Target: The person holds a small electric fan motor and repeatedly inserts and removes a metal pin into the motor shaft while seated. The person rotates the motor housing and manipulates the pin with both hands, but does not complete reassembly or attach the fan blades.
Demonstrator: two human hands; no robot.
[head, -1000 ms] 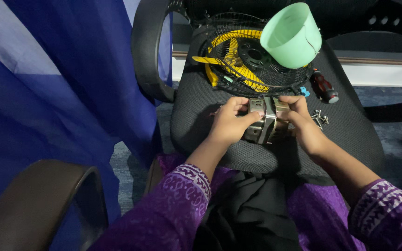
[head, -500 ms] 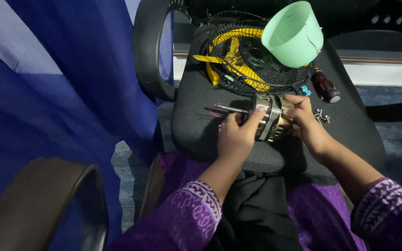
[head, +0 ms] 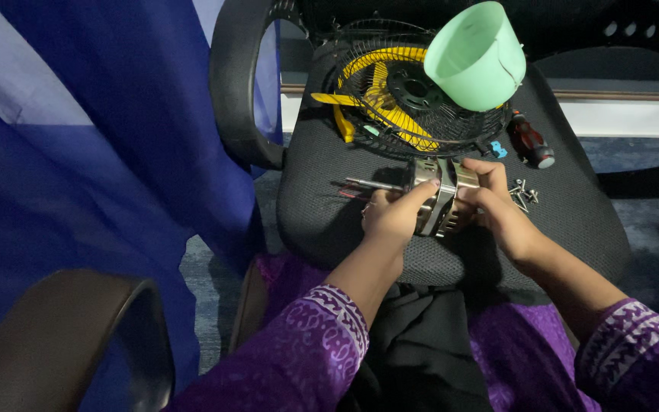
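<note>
Now both hands close on the metal motor, which sits on the black chair seat. Left hand has its grip on the motor's near-left side, fingers curled around it; right hand clamps the right side. A thin shaft pokes out left of the grip. Just right of it lie loose screws, and beyond it rest the yellow fan blade in its wire guard, a green cup and a screwdriver.
</note>
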